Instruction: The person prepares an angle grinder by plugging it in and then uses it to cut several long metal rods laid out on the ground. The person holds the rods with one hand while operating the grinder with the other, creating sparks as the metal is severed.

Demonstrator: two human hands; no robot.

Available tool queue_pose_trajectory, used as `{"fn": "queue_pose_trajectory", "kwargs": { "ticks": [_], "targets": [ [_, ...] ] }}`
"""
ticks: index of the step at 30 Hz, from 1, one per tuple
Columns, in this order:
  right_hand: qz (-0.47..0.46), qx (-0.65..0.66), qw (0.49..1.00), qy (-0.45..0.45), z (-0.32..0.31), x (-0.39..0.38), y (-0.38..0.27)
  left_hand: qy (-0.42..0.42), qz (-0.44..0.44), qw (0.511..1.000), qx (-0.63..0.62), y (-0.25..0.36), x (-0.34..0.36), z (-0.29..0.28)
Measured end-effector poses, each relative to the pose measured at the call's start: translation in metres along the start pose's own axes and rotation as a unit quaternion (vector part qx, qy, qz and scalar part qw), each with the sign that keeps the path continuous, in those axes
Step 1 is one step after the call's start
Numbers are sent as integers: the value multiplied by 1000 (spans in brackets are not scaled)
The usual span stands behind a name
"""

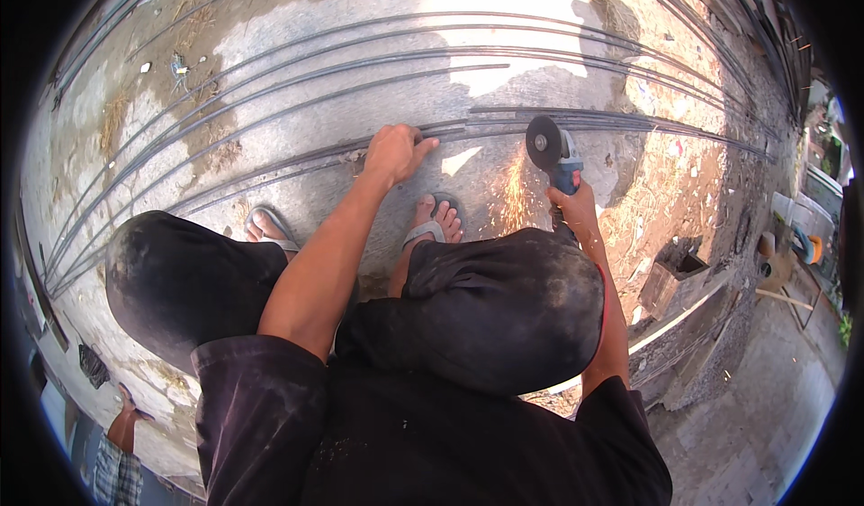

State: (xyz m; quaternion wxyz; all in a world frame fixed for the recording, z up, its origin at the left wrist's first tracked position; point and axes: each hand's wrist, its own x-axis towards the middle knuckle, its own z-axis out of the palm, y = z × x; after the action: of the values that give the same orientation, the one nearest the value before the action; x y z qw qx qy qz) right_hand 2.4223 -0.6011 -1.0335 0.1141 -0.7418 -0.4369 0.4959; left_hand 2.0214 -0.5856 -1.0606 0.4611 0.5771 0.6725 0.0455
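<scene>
Long, thin dark steel rods point(306, 157) lie in a bundle across the ground just beyond my feet. My left hand point(392, 153) is closed over these rods near the middle, its thumb pointing right. To its right, my right hand point(578, 205) grips the body of a blue and grey angle grinder point(567, 166). The grinder's dark round disc point(543, 143) is close to a second stretch of rods point(621, 122); whether it touches them cannot be made out. Orange sparks point(515, 195) spray down from beside the disc toward my sandalled foot point(435, 220).
More long rods point(360, 56) run across the concrete farther off. A small open box point(670, 283) sits on the right beside rubble. Another person's leg point(121, 429) shows at the lower left, near a dark crumpled object point(93, 365). Both my knees are bent.
</scene>
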Motion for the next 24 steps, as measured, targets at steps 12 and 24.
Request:
{"fn": "queue_pose_trajectory", "kwargs": {
  "ticks": [12,24],
  "targets": [
    [17,0,1000,1,4,4,-16,33,24,999,-19,-12,3,10],
    [21,-6,1000,-5,5,4,-17,15,1,999,-30,-12,3,8]
  ]
}}
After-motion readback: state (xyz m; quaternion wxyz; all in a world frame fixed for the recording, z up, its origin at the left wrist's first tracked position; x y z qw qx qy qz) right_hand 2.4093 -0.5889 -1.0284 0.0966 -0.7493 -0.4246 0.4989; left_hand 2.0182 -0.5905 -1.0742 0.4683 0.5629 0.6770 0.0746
